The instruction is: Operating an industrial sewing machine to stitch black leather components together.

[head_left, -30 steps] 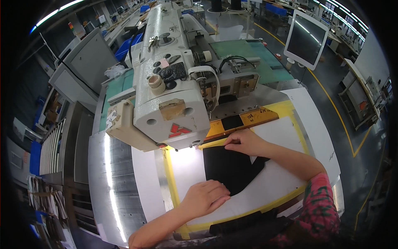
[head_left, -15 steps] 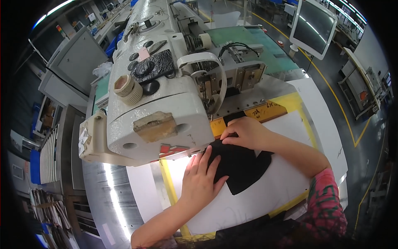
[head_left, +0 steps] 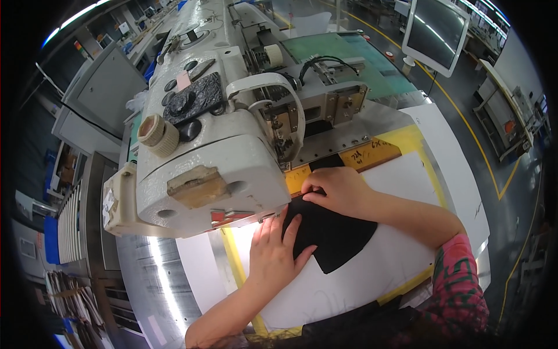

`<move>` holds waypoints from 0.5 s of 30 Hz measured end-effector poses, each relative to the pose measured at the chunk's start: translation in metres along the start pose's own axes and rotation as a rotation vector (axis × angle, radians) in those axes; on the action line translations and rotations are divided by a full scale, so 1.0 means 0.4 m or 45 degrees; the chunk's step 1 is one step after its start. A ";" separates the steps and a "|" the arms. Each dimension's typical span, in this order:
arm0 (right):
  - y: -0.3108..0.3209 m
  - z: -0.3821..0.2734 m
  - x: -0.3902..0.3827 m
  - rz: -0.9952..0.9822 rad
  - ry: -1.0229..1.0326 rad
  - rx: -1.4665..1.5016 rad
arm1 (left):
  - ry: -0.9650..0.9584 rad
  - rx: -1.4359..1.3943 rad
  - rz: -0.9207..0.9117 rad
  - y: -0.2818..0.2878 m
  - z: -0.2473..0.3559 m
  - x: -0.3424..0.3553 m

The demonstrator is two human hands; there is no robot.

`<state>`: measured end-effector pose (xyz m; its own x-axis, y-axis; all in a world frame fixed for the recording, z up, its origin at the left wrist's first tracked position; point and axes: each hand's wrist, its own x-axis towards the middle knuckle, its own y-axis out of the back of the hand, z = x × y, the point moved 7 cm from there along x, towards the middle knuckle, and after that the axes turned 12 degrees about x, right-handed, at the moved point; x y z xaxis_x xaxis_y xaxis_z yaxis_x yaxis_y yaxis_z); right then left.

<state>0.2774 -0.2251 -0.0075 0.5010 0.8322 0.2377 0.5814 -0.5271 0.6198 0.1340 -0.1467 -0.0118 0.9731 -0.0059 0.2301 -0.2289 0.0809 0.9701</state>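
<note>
Ceiling tubes (head_left: 74, 20): bright, far left and right
Left hand (head_left: 272, 257): fingertips overlit by white glow beneath sewing machine (head_left: 226, 129)
Metal table (head_left: 136, 259): glare streak, left
Black cloth (head_left: 337, 235): little detail
Picture rim: black, bowed

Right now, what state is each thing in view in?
White machine: cannot tell whether running.
White sheet: brightly lit near the machine.
Black fabric: spread on the sheet, partly covered.
Left grip: open, fingers over the fabric's left edge.
Right grip: closed on the fabric's upper edge.
Monitor: screen dark.
</note>
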 end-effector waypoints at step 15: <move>0.008 0.001 -0.001 0.009 0.013 -0.017 | -0.069 0.068 0.077 0.012 -0.001 0.014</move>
<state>0.2793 -0.2272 -0.0060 0.4984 0.8302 0.2496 0.5695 -0.5306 0.6277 0.1385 -0.1460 -0.0057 0.9552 -0.0566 0.2906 -0.2893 0.0294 0.9568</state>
